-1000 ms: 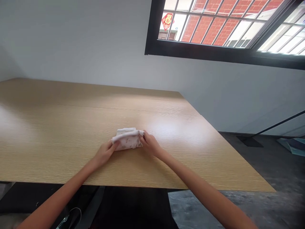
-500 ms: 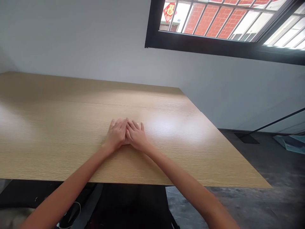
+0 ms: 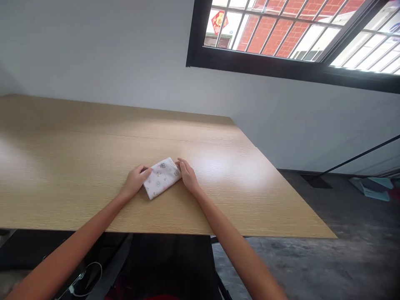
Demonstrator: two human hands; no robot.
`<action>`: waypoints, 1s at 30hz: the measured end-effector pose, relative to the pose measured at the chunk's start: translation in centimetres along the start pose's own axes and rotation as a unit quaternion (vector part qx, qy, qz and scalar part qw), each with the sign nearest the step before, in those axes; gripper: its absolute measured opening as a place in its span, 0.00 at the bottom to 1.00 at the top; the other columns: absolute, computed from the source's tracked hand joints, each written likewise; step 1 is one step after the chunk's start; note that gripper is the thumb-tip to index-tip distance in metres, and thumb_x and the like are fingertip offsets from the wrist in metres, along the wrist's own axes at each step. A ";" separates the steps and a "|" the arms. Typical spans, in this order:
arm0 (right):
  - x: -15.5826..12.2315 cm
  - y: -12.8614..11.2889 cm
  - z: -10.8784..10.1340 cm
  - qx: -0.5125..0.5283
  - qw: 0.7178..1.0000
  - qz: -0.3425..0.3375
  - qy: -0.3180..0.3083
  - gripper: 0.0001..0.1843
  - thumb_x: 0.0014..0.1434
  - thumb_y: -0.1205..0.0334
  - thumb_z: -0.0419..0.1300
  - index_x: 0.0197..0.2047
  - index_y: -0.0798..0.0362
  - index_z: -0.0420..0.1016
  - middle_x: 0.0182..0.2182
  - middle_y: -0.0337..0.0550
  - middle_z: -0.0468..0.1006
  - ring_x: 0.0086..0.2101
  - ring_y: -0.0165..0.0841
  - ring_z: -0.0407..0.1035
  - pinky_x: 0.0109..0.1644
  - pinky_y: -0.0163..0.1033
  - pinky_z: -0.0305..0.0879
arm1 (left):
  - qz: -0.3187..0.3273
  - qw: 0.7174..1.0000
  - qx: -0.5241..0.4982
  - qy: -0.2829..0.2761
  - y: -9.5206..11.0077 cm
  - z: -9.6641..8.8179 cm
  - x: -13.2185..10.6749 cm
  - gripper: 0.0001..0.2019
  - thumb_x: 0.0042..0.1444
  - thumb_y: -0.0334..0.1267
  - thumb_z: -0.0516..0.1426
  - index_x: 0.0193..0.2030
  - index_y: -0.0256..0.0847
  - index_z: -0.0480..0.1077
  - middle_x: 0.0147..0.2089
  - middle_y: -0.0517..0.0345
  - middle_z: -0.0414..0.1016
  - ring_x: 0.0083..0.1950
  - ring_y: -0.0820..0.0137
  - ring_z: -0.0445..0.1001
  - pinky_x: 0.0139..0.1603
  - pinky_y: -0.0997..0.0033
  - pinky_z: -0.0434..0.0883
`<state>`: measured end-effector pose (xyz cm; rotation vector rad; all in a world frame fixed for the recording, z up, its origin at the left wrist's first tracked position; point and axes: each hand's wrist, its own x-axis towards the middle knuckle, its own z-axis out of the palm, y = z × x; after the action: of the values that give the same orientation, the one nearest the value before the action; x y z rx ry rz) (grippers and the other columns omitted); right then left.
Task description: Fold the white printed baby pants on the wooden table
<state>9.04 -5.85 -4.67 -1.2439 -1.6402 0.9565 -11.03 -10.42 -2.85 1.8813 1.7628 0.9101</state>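
A small folded white cloth [image 3: 161,178] with tiny printed figures lies on the wooden table [image 3: 78,166], turned at an angle. My left hand [image 3: 135,180] rests at its left edge, fingers curled against the cloth. My right hand [image 3: 186,174] is at its right edge, fingers bent and touching the fold. Both hands flank the cloth and press on its sides.
The light wooden table runs to a white wall at the back; its right edge [image 3: 281,183] drops to a dark grey floor. A black-framed window [image 3: 281,37] is above right. Dark things and a white cable [image 3: 84,279] lie below the near edge.
Half a second ago both hands lay together flat over the cloth, hiding it. They have now parted to its two sides, and the folded cloth shows, rotated at an angle.
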 end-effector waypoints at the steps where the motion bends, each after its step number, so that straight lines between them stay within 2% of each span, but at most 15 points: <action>1: 0.0 -0.1 -0.1 0.019 1.000 0.008 0.008 0.22 0.62 0.59 0.39 0.52 0.59 0.64 0.44 0.47 0.71 0.44 0.30 0.66 0.51 0.36 0.60 | -0.012 1.000 -0.010 0.005 0.3 -0.2 -1.1 0.18 0.57 0.50 0.45 0.33 0.37 0.66 0.32 0.56 0.72 0.33 0.68 0.70 0.32 0.72 0.66; 3: -0.1 -0.4 -0.2 0.019 1.000 0.010 0.005 0.20 0.61 0.59 0.40 0.48 0.58 0.66 0.41 0.45 0.73 0.43 0.30 0.66 0.50 0.35 0.59 | -0.041 0.999 -0.028 0.011 1.1 -0.5 -3.7 0.18 0.56 0.51 0.47 0.30 0.38 0.66 0.30 0.58 0.71 0.31 0.69 0.69 0.31 0.74 0.64; 6: -0.4 -1.1 -0.2 -0.007 0.999 -0.007 -0.032 0.18 0.61 0.60 0.42 0.45 0.57 0.68 0.39 0.43 0.74 0.43 0.30 0.66 0.50 0.36 0.58 | -0.089 0.995 -0.046 0.004 2.2 -0.7 -7.1 0.17 0.54 0.52 0.50 0.28 0.39 0.66 0.28 0.60 0.70 0.31 0.69 0.68 0.32 0.73 0.62; 10: -0.8 -1.7 -0.2 -0.038 0.997 -0.013 -0.063 0.17 0.61 0.62 0.43 0.45 0.56 0.69 0.40 0.42 0.73 0.43 0.30 0.65 0.50 0.36 0.58 | -0.109 0.991 -0.074 0.006 2.7 -0.6 -9.0 0.17 0.55 0.51 0.48 0.29 0.40 0.67 0.31 0.60 0.71 0.35 0.68 0.68 0.37 0.72 0.63; 12: -0.9 -1.9 -0.2 -0.041 0.997 -0.007 -0.067 0.17 0.61 0.62 0.43 0.45 0.56 0.69 0.41 0.42 0.73 0.43 0.30 0.65 0.50 0.35 0.58 | -0.121 0.987 -0.096 0.034 2.5 -0.5 -9.0 0.17 0.56 0.50 0.46 0.31 0.40 0.67 0.33 0.59 0.72 0.38 0.67 0.69 0.40 0.71 0.64; 15: -1.0 -2.1 -0.4 -0.042 0.997 -0.004 -0.070 0.17 0.61 0.63 0.43 0.45 0.57 0.69 0.40 0.43 0.74 0.42 0.29 0.66 0.49 0.35 0.59 | -0.139 0.978 -0.139 0.071 2.2 0.0 -8.3 0.17 0.57 0.49 0.45 0.40 0.39 0.68 0.44 0.55 0.72 0.48 0.65 0.67 0.49 0.68 0.63; 17: -1.0 -2.3 -0.4 -0.047 0.996 -0.007 -0.072 0.17 0.62 0.63 0.43 0.45 0.57 0.69 0.41 0.43 0.73 0.43 0.29 0.66 0.49 0.35 0.59 | -0.138 0.974 -0.167 0.072 2.4 0.4 -7.8 0.19 0.58 0.48 0.44 0.47 0.40 0.66 0.52 0.54 0.69 0.54 0.65 0.64 0.54 0.67 0.61; 19: -1.0 -2.3 -0.5 -0.058 0.995 -0.019 -0.074 0.16 0.61 0.63 0.43 0.44 0.57 0.69 0.43 0.43 0.73 0.44 0.29 0.65 0.50 0.35 0.59 | -0.135 0.977 -0.154 0.057 2.9 0.9 -7.2 0.21 0.58 0.49 0.45 0.53 0.41 0.62 0.56 0.54 0.65 0.57 0.64 0.62 0.56 0.64 0.58; 24: -1.7 -1.7 -0.6 -0.072 0.993 -0.054 -0.081 0.16 0.61 0.64 0.44 0.47 0.58 0.67 0.46 0.46 0.70 0.47 0.30 0.63 0.53 0.37 0.57 | -0.153 0.987 0.002 0.054 4.1 1.6 -6.0 0.26 0.54 0.48 0.52 0.59 0.44 0.57 0.56 0.52 0.65 0.57 0.56 0.60 0.57 0.50 0.52; 30: -6.5 -1.7 -1.9 -0.068 0.991 -0.057 -0.103 0.24 0.59 0.60 0.49 0.58 0.56 0.55 0.55 0.50 0.61 0.54 0.33 0.56 0.59 0.43 0.53 | -0.150 0.987 0.052 0.039 4.7 2.1 -6.1 0.22 0.55 0.45 0.50 0.56 0.42 0.60 0.53 0.49 0.68 0.53 0.54 0.63 0.54 0.50 0.55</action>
<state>11.21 -12.36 -3.61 -1.1562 -1.9452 0.9399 -6.12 -16.70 -2.23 1.5981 2.1063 0.8002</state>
